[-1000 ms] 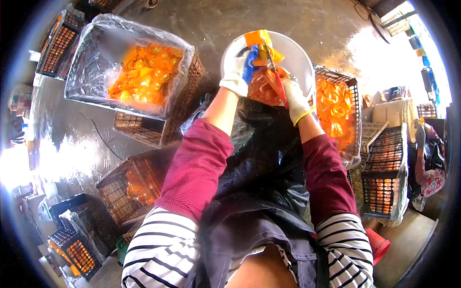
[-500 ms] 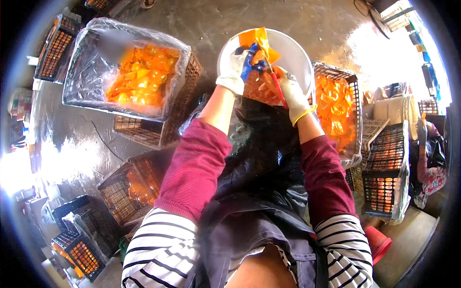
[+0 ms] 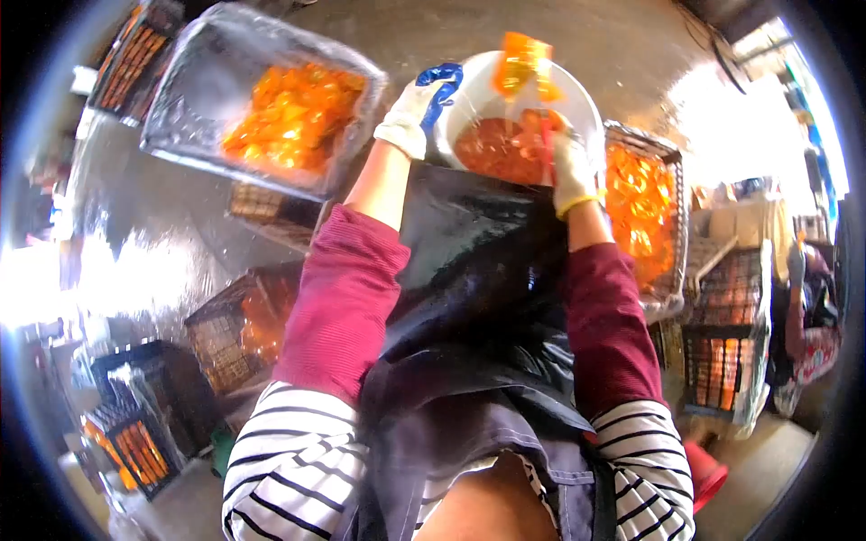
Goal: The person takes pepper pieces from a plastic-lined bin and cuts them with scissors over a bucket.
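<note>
My left hand, in a white glove with blue-coated fingers, is curled beside the left rim of a white bucket; whatever may be inside its fingers is hidden. Over the bucket, my gloved right hand grips a slim red-handled tool pointing away from me. A crumpled orange plastic bag is at the far end of the tool, above the far rim; motion blur hides how it is held. Wet orange-red contents lie in the bucket.
Left of the bucket, a plastic-lined crate holds shiny orange bags. Another crate with orange bags stands close on the right. Stacked crates are further right, near a red container. The floor looks wet.
My left hand has let go of the orange bag and moved left, out of the bucket. The bag has shifted right, with the right hand and tool.
</note>
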